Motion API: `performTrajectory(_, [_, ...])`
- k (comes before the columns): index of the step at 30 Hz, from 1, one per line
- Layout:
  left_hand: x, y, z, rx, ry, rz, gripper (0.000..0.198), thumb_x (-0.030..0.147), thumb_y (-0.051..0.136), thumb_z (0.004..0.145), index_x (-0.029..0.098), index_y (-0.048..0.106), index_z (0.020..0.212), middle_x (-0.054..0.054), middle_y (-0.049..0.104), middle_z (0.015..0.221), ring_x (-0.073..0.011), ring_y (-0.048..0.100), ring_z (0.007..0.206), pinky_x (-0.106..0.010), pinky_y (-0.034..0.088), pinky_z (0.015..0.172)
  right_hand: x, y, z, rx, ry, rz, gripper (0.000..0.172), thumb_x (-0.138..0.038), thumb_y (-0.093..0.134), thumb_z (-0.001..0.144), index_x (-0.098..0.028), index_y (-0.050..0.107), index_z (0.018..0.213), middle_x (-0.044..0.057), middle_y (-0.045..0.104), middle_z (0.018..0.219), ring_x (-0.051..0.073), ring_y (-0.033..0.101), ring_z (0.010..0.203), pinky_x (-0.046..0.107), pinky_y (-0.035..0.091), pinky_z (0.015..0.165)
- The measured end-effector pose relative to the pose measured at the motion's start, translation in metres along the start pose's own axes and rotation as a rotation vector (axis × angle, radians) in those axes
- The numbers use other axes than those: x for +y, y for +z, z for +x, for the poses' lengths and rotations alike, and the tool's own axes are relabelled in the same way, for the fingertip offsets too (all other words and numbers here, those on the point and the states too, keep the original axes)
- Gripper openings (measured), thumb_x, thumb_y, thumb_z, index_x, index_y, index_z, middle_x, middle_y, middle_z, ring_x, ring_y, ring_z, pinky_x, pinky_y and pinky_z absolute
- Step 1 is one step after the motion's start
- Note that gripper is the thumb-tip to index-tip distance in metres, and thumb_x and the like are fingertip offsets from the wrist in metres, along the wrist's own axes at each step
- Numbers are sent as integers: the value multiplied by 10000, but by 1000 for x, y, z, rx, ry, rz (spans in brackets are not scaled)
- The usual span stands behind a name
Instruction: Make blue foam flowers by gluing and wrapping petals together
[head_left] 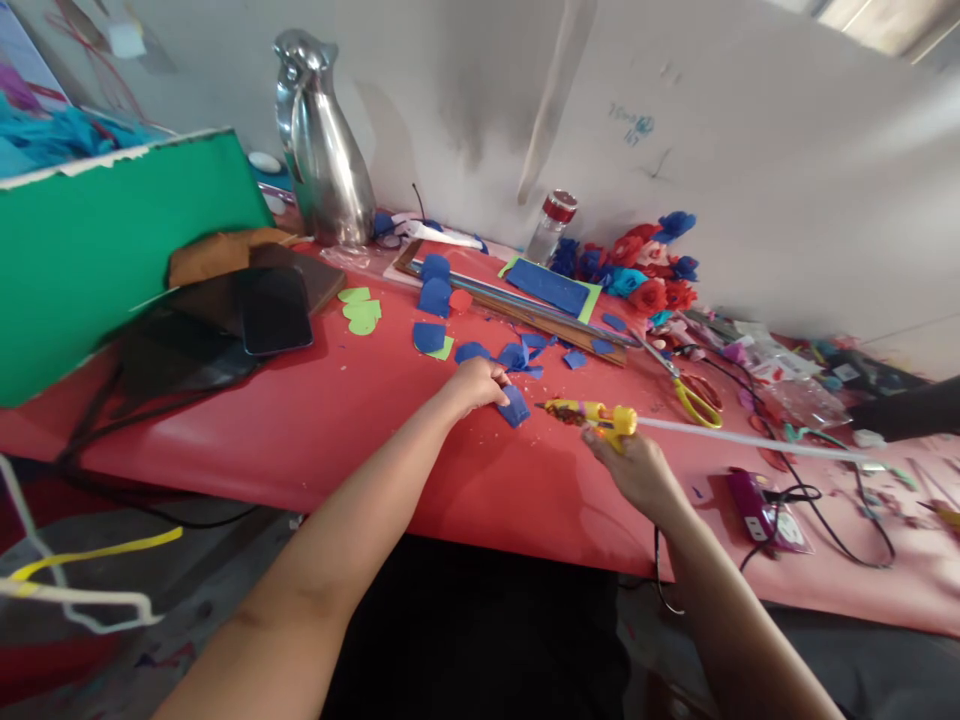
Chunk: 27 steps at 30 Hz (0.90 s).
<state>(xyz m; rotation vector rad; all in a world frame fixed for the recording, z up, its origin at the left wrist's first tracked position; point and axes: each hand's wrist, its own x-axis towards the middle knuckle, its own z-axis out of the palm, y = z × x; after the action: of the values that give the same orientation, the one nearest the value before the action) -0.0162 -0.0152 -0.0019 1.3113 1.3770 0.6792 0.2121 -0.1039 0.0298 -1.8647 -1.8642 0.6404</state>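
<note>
Between the thumb and fingers of my left hand is a small blue paper piece, close over the red tabletop. My right hand grips a yellow glue gun, its dark nozzle pointing left at the paper, a short gap away. A long white glue stick sticks out of the gun's back. Just beyond my left hand lie more blue paper pieces, some cut and some crumpled. Green paper petals and a red paper circle rest farther back.
Yellow-handled scissors lie to the right, near a purple power box with trailing cords. Paper flowers, a glass bottle and a steel jug stand along the wall. At left are a phone and a green box.
</note>
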Motion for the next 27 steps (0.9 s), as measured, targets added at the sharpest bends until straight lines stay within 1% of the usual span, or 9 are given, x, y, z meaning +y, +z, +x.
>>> performTrajectory(6, [5,-2,-6,52,-3,-65,158,33,704,493,159,618,531,30,574,534,-138,532,605,-278,432,666,21,-21,40,-49,147,337,561,-720,462,740,-171,559,679,-48,405,449,89,341,418,222,247,408])
performTrajectory(9, [8,-6,-9,35,20,-146,113,58,695,546,161,659,576,23,599,561,-129,532,620,-269,423,684,35,-27,67,40,258,199,512,-688,532,723,-188,496,620,-41,422,438,100,383,418,243,286,433])
performTrajectory(12, [9,-10,-10,14,38,-213,93,95,693,579,164,692,642,14,637,608,-120,533,632,-258,419,672,39,-34,78,108,295,-136,509,-633,461,802,-178,539,587,43,537,490,170,529,509,286,368,513])
performTrajectory(15, [8,-11,-9,50,70,-251,110,144,725,561,159,681,661,18,649,649,-106,527,624,-245,409,648,23,-33,71,281,260,-494,457,-555,492,813,-153,644,659,154,665,688,262,630,721,345,433,637])
performTrajectory(17, [7,-10,-7,66,102,-267,140,166,733,542,155,665,664,30,631,643,-101,523,616,-239,402,638,1,-24,63,365,126,-501,352,-423,468,847,-155,688,790,168,701,841,275,640,837,371,450,726])
performTrajectory(20, [6,-8,-5,52,159,-261,156,178,726,524,147,636,648,41,595,621,-104,524,617,-240,398,646,-40,0,61,167,-309,-303,234,-281,528,790,-197,698,927,96,714,988,232,629,953,329,436,847])
performTrajectory(21, [6,-7,-5,39,177,-251,159,174,721,521,145,628,646,43,585,617,-105,523,617,-241,398,650,-52,8,63,80,-374,-280,224,-261,542,769,-191,700,912,95,716,972,226,634,936,311,438,832])
performTrajectory(23, [6,-6,-5,10,210,-240,165,164,708,524,145,623,663,45,572,618,-103,515,616,-240,395,651,-70,20,71,-43,-368,-286,178,-255,557,746,-180,705,810,90,723,835,215,648,808,276,444,723])
performTrajectory(27, [6,-7,-4,2,231,-250,172,146,698,542,147,607,688,45,563,637,-88,488,610,-221,381,638,-79,30,84,-83,-265,-235,135,-228,575,710,-190,704,697,59,710,691,195,649,705,232,406,609])
